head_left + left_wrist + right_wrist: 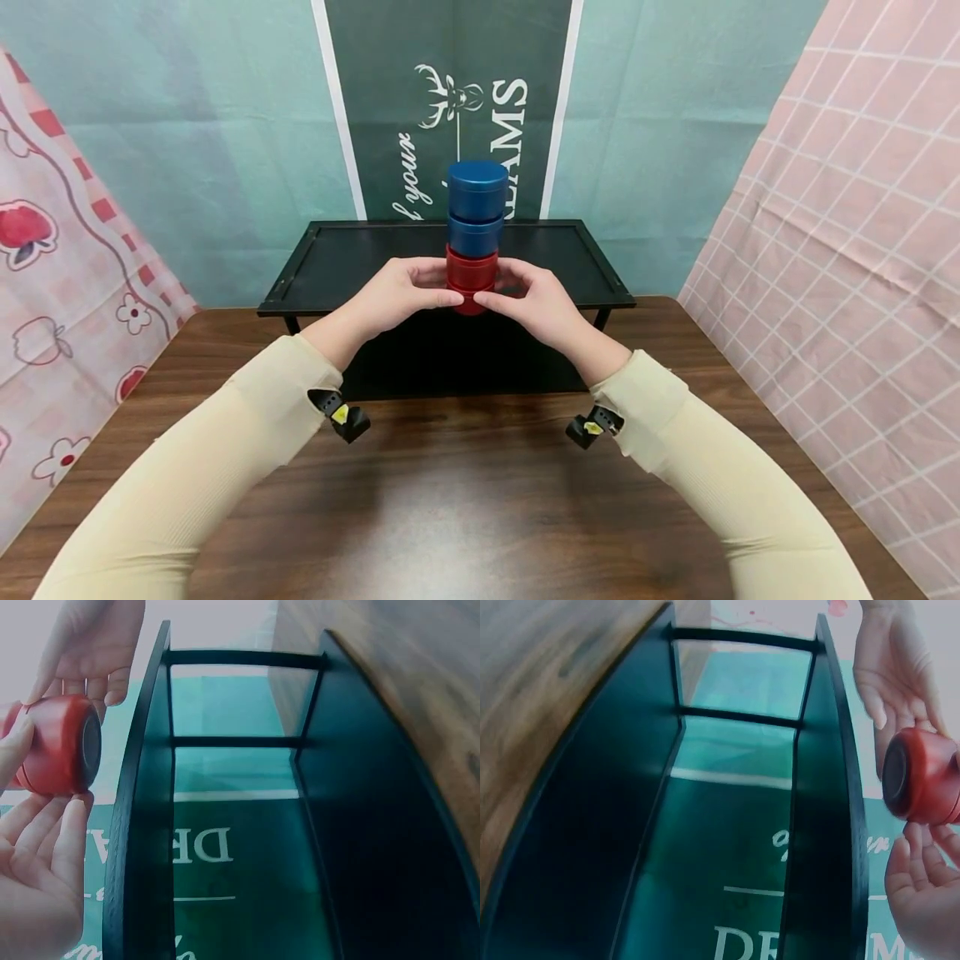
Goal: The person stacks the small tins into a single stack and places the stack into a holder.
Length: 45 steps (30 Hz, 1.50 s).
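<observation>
A stack of round cans stands upright between my two hands in the head view, with the blue cans [477, 193] on top and the red cans [472, 271] beneath. My left hand [386, 296] grips the red part from the left side, thumb in front and fingers behind. From the right, my right hand [543, 304] holds the same part in a matching way. Both thumb tips meet the lower red can close together. The wrist views show the dark round underside of the bottom red can [60, 746], with a gap between it and the shelf's top board.
Behind and below the stack is a black two-board shelf [352, 258] with thin legs. It stands on a brown wooden table [450, 492]. A green cloth with white lettering [506, 125] hangs behind, and patterned cloths [840, 250] line both sides.
</observation>
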Each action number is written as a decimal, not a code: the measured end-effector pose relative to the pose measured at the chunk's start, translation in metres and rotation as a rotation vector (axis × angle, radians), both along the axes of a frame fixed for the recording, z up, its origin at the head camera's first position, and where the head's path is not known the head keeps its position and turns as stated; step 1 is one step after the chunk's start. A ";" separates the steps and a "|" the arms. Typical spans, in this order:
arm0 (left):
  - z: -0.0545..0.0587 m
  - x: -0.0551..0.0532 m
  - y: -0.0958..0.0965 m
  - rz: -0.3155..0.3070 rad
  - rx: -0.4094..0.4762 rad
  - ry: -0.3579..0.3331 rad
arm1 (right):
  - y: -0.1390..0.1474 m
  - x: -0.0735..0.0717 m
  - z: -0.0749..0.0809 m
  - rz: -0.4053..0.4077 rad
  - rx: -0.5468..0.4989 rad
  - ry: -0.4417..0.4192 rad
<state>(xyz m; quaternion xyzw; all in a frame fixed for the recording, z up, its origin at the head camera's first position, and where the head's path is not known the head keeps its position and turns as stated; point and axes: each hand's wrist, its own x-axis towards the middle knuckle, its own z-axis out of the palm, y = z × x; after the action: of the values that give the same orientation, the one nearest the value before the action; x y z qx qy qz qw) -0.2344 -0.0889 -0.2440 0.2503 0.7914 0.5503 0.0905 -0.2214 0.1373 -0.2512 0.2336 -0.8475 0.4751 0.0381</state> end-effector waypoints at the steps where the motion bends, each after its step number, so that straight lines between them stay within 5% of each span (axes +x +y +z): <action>1: 0.000 -0.003 0.000 0.005 0.004 -0.002 | 0.000 -0.003 0.000 -0.001 -0.006 0.002; 18: -0.007 -0.033 -0.004 0.059 -0.028 -0.044 | -0.009 -0.043 -0.006 -0.004 0.026 -0.085; 45: -0.008 -0.044 -0.005 0.055 -0.147 0.004 | -0.014 -0.049 -0.008 -0.045 0.079 -0.061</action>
<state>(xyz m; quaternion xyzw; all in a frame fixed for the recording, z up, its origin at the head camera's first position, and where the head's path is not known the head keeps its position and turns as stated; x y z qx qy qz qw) -0.2779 -0.0938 -0.2517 0.2222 0.8365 0.4924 0.0917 -0.2703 0.1233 -0.2596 0.2012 -0.8714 0.4471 0.0138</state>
